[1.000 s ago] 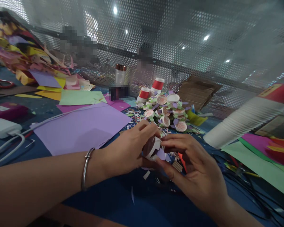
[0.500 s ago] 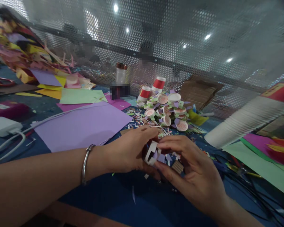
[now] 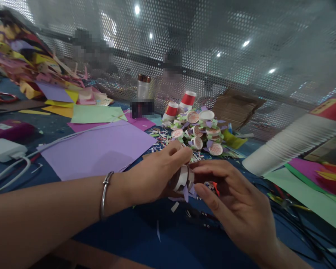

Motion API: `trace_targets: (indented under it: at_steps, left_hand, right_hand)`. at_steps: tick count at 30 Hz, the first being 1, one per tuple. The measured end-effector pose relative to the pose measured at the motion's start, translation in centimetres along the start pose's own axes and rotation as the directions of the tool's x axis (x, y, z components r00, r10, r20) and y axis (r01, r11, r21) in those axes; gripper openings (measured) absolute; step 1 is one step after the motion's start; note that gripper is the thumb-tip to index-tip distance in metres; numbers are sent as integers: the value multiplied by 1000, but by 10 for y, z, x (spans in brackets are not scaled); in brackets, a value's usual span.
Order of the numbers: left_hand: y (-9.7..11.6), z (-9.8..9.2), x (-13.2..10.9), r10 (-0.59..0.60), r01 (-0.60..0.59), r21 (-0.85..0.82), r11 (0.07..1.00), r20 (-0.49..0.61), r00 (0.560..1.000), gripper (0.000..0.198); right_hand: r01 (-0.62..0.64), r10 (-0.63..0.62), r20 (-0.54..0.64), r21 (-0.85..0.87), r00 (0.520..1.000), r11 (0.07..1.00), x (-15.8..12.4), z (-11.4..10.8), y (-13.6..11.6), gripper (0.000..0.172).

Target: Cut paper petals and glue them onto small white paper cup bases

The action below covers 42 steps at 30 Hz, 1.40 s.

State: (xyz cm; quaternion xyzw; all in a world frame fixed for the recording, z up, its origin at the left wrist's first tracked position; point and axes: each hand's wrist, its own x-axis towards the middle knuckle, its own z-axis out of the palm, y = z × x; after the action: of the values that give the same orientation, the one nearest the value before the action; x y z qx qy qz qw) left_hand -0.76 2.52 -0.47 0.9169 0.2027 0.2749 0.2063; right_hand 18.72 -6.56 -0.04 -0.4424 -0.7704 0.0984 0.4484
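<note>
A small white paper-cup piece [image 3: 182, 178] with purple paper tabs is held in my left hand [image 3: 159, 173], whose fingers wrap round its far side. My right hand [image 3: 235, 201] is just right of the piece, thumb and fingers apart, fingertips close to its edge; whether they touch it I cannot tell. Behind both hands lies a pile of similar cup pieces [image 3: 197, 130] with green and purple tabs, among paper scraps [image 3: 164, 136].
A purple sheet [image 3: 100, 149] lies to the left, a white charger [image 3: 5, 149] beyond it. A long stack of paper cups [image 3: 291, 138] leans at the right, near black cables [image 3: 294, 224]. Folded cardboard [image 3: 236, 110] stands against the perforated metal screen [image 3: 201, 45].
The cup piece has turned in my left hand, and its purple tabs now point down. My right thumb and fingers have moved off it slightly. The brown corrugated bit between the hands no longer shows.
</note>
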Motion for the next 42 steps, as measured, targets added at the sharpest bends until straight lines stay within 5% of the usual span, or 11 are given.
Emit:
trace_targets:
  at_steps: [13, 25, 38, 42]
  left_hand:
    - [6, 3, 0, 108, -110, 243, 964, 23, 994, 30]
    - [2, 8, 1, 27, -34, 91, 995, 82, 996, 45]
    - [9, -2, 0, -3, -20, 325, 945, 69, 998, 29]
    - [17, -5, 2, -3, -34, 394, 918, 93, 996, 36]
  right_hand:
    - [-314, 307, 68, 173, 949, 933, 7, 3, -2, 8]
    - [-329, 314, 100, 204, 944, 922, 11, 10, -3, 7]
    - [-227, 227, 13, 80, 974, 971, 11, 10, -10, 4]
    - [-169, 170, -3, 97, 985, 981, 7, 15, -12, 18]
